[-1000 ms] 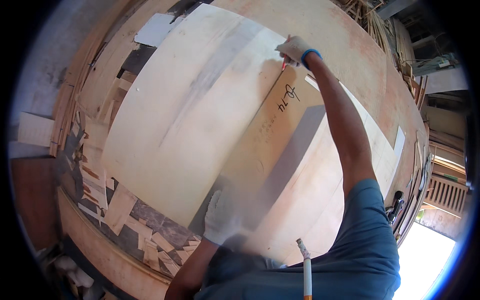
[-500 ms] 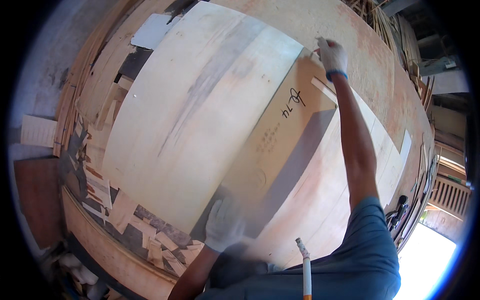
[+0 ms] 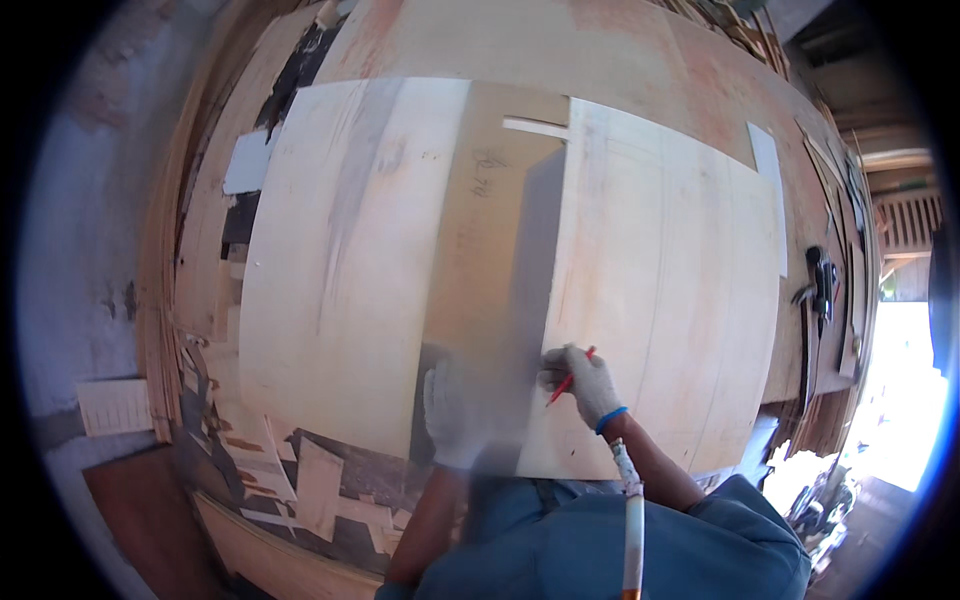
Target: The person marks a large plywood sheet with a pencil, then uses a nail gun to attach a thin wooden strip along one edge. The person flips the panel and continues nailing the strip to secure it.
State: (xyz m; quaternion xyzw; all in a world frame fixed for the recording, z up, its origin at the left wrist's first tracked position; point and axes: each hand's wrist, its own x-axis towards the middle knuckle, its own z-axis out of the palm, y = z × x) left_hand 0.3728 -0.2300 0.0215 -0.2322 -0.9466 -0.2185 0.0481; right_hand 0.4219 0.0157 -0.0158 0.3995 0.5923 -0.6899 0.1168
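The right hand (image 3: 585,383), in a pale work glove with a blue cuff, is curled around a red pencil (image 3: 568,381), gripping it between the fingers so that the tip points down and to the left. The hand rests on the near part of a broad, pale veneer sheet (image 3: 670,280), right at that sheet's left edge, where it overlaps a darker, tan strip of veneer (image 3: 490,240).

Just beside it, to the left, the left hand (image 3: 455,415) lies on the near end of that tan strip. It is also gloved and is blurred, so whether the fingers are spread flat or bent cannot be told; it looks pressed down on the wood with nothing in it.

Left of the strip lies another wide, pale sheet (image 3: 340,270) with grey streaks. A faint pencil scribble sits far up the tan strip, well apart from both hands. All of these lie on a large reddish plywood table (image 3: 620,60). Veneer offcuts (image 3: 290,470) litter the near left edge, and a dark tool (image 3: 820,280) lies at the far right.
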